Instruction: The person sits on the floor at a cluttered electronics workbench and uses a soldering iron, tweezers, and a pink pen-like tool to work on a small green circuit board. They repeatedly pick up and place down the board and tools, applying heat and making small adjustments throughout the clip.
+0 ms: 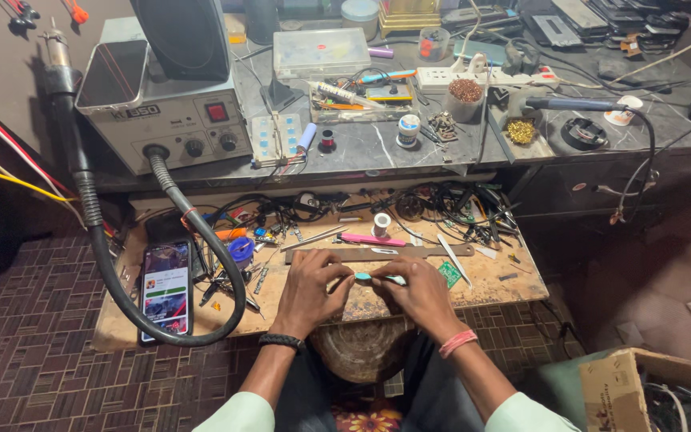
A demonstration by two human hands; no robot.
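Both hands' grip closed on one small teal tool (379,278), held level between them just above the near edge of the wooden bench (505,282). Left hand (309,290), black wristband, pinched its left end; right hand (421,294), pink wristband, pinched its right end. Left of the hands: phone (166,290) with lit screen, lying flat, ringed by a black ribbed hose (201,232). Just beyond the hands: pink tweezers (371,239) and white tape roll (381,224) among loose wires. Far left, on the dark upper bench: grey hot-air station (171,120).
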